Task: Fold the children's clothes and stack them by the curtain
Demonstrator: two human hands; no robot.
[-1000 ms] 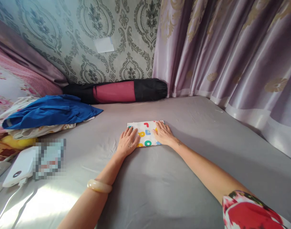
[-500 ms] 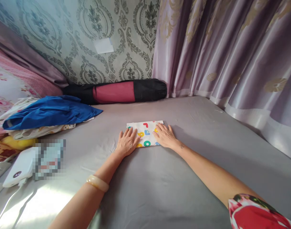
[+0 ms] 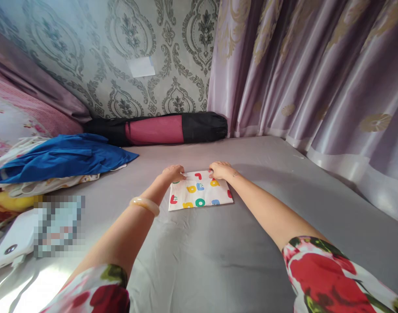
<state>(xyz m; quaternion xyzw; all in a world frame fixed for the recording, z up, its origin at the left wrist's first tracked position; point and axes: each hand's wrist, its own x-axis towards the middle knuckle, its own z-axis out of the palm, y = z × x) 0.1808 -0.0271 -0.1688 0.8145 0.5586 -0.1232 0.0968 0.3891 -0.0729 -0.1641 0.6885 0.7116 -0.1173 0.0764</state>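
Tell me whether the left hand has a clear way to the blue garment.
Probably yes: the left hand rests at the far edge of the printed cloth, and only bare grey sheet lies between it and the blue garment.

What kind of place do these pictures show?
Most likely a bedroom, seen from on the bed: a smooth grey bed sheet covers the wide flat surface, shiny purple curtains hang alongside, and a heap of blue and floral fabric lies near the grey damask wallpaper.

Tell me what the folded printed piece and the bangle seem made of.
The folded printed piece looks like thin matte cotton: it lies flat with soft edges. The bangle looks hard and glossy, perhaps jade or resin: pale, with a bright highlight.
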